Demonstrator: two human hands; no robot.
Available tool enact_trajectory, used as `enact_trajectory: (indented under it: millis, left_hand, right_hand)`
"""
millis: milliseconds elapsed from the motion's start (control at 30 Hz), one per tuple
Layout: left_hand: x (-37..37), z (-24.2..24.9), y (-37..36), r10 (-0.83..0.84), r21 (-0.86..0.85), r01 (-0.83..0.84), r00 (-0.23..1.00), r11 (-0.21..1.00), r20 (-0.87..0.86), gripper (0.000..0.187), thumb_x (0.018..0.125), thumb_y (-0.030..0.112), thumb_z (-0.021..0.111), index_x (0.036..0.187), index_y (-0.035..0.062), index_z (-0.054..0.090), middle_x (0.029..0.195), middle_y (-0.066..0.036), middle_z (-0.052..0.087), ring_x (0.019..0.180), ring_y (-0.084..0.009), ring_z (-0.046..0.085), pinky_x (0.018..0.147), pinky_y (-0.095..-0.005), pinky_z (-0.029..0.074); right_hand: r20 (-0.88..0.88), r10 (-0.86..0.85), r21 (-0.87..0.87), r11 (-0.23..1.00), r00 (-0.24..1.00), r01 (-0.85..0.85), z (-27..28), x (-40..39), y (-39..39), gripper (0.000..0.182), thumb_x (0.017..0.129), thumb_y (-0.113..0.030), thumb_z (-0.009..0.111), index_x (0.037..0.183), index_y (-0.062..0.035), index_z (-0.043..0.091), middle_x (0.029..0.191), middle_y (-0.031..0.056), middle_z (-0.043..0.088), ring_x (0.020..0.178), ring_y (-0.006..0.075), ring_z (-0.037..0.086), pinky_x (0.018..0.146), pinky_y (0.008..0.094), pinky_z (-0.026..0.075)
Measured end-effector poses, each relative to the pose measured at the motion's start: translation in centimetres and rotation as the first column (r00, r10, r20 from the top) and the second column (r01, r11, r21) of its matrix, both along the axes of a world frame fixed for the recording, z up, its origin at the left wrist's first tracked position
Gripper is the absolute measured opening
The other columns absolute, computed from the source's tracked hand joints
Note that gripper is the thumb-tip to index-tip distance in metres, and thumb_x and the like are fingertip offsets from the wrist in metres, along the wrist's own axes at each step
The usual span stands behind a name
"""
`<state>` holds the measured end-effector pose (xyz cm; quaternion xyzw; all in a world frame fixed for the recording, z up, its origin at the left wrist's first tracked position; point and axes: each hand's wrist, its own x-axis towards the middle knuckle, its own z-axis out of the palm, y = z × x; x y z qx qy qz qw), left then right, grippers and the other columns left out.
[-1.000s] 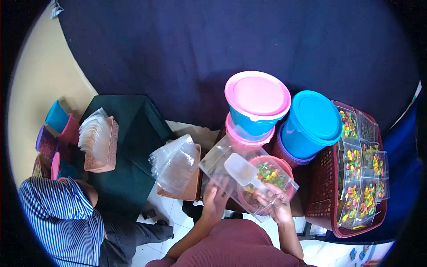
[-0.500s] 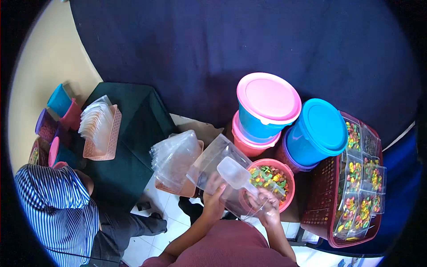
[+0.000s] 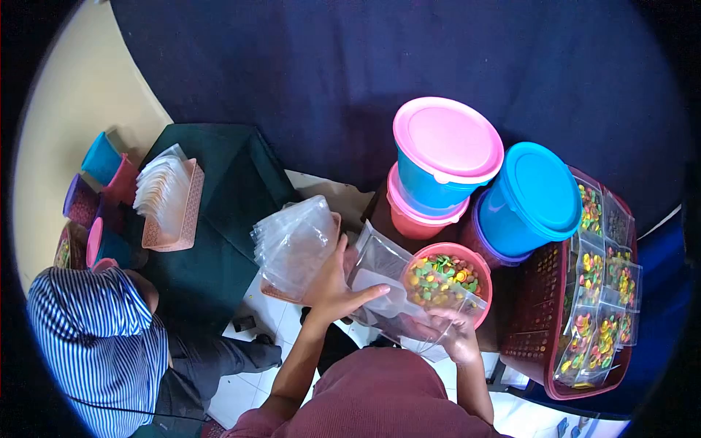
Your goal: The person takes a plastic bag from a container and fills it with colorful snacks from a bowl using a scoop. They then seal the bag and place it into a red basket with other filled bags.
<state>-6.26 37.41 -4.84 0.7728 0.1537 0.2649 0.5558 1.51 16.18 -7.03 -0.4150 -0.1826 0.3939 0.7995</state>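
Note:
My right hand is closed around the handle end of a translucent white scoop, together with a clear plastic bag. The scoop shows through the bag's film. Beside the bag's left edge, my left hand has its fingers spread and its thumb stretched across toward the scoop. A pink tub of small green, yellow, red and brown candies stands just beyond my right hand, and the bag partly overlaps it. Left of my left hand, a stack of clear bags rests in a peach basket.
Lidded tubs, one pink-topped and one blue, are stacked behind the candy tub. A maroon basket on the right holds filled candy packets. At left, a person in stripes sits by a green-covered table with another bag basket.
My left hand has let go of the bag, moved left and up, and spread its fingers. The bag and scoop sit slightly lower and to the right, with my right hand still holding on.

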Motion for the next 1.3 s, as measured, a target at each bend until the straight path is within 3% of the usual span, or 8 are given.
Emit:
enact_trajectory:
  millis: [67, 367, 467, 600, 700, 867, 1167, 1300]
  left_hand:
    - [-0.2, 0.0, -0.1, -0.153, -0.177, 0.148, 0.988, 0.973, -0.015, 0.077, 0.063, 0.019, 0.074, 0.121, -0.0063, 0.030, 0.112, -0.017, 0.044, 0.104, -0.0202, 0.044, 0.086, -0.0300, 0.037]
    - [-1.3, -1.3, 0.2, -0.195, -0.626, 0.130, 0.980, 0.769, -0.037, 0.051, 0.069, 0.008, 0.067, 0.113, -0.0004, 0.043, 0.100, -0.007, 0.052, 0.092, -0.0149, 0.051, 0.080, -0.0285, 0.042]
    - [-1.3, -1.3, 0.3, -0.194, -0.397, 0.182, 0.981, 0.900, 0.008, 0.085, 0.071, 0.007, 0.061, 0.131, 0.0061, 0.001, 0.128, -0.015, 0.019, 0.110, -0.0259, 0.037, 0.088, -0.0368, 0.037]
    - [-1.4, -2.6, -0.2, -0.044, 0.082, 0.028, 0.980, 0.996, 0.196, 0.093, 0.068, 0.004, 0.063, 0.131, 0.0052, -0.005, 0.117, -0.013, 0.027, 0.106, -0.0238, 0.037, 0.091, -0.0361, 0.031]
    - [-1.9, -2.4, -0.8, -0.083, -0.247, 0.104, 0.992, 0.963, 0.095, 0.095, 0.066, 0.004, 0.064, 0.132, 0.0048, -0.005, 0.113, -0.012, 0.032, 0.106, -0.0223, 0.036, 0.092, -0.0364, 0.029]
    - [-3.0, -1.2, 0.1, -0.193, 0.174, 0.206, 0.978, 0.963, -0.084, 0.089, 0.055, 0.023, 0.078, 0.127, 0.0035, 0.030, 0.124, -0.019, 0.026, 0.114, -0.0284, 0.029, 0.096, -0.0340, 0.024]
    - [-4.0, -3.5, -0.6, -0.134, 0.460, 0.143, 0.990, 0.876, -0.053, 0.118, 0.042, 0.044, 0.080, 0.131, 0.0034, 0.014, 0.130, -0.032, 0.001, 0.122, -0.0453, 0.006, 0.099, -0.0462, 0.014]
    - [-4.6, -2.9, -0.7, -0.118, 0.504, 0.170, 0.984, 0.847, -0.134, 0.127, 0.034, 0.056, 0.077, 0.129, -0.0011, 0.016, 0.129, -0.036, -0.006, 0.121, -0.0492, -0.005, 0.097, -0.0542, 0.005]
  right_hand:
    - [0.058, -0.002, -0.054, 0.999, 0.998, 0.005, -0.2, -0.1, -0.2, 0.024, 0.081, -0.012, 0.054, 0.098, 0.0047, 0.053, 0.099, 0.0153, 0.055, 0.091, 0.0337, 0.055, 0.082, 0.0442, 0.045]
    - [0.026, -0.135, -0.096, 0.986, 0.990, 0.137, 0.8, 0.7, -1.2, 0.020, 0.083, 0.002, 0.041, 0.101, 0.0040, 0.051, 0.099, 0.0159, 0.054, 0.092, 0.0305, 0.055, 0.080, 0.0400, 0.048]
    - [-0.091, -0.247, -0.110, 0.965, 0.965, 0.237, 0.8, 0.6, -1.0, 0.016, 0.083, -0.003, 0.045, 0.094, 0.0034, 0.054, 0.091, 0.0152, 0.057, 0.083, 0.0308, 0.059, 0.073, 0.0385, 0.051]
    - [-0.083, -0.162, -0.097, 0.983, 0.983, 0.154, 1.0, 1.2, -1.2, 0.019, 0.082, 0.003, 0.040, 0.096, 0.0052, 0.052, 0.094, 0.0193, 0.055, 0.086, 0.0353, 0.057, 0.075, 0.0406, 0.050]
    - [-0.091, -0.153, -0.130, 0.981, 0.984, 0.141, 1.4, 1.2, -0.9, 0.021, 0.081, 0.004, 0.038, 0.097, 0.0057, 0.051, 0.095, 0.0207, 0.054, 0.088, 0.0365, 0.056, 0.077, 0.0420, 0.049]
    - [-0.101, -0.110, -0.157, 0.983, 0.989, 0.093, 0.8, 1.4, -1.2, 0.024, 0.080, 0.006, 0.037, 0.100, 0.0065, 0.049, 0.097, 0.0202, 0.052, 0.091, 0.0369, 0.055, 0.081, 0.0447, 0.046]
    - [-0.122, 0.058, -0.157, 0.985, 0.991, -0.077, 0.8, 1.1, -1.4, 0.044, 0.062, 0.018, 0.032, 0.101, 0.0063, 0.049, 0.105, 0.0202, 0.051, 0.097, 0.0321, 0.053, 0.085, 0.0422, 0.044]
    - [-0.103, -0.015, -0.179, 0.984, 0.995, -0.004, 1.1, 0.0, -0.6, 0.031, 0.074, 0.012, 0.035, 0.101, 0.0060, 0.049, 0.104, 0.0187, 0.052, 0.096, 0.0313, 0.054, 0.084, 0.0407, 0.045]
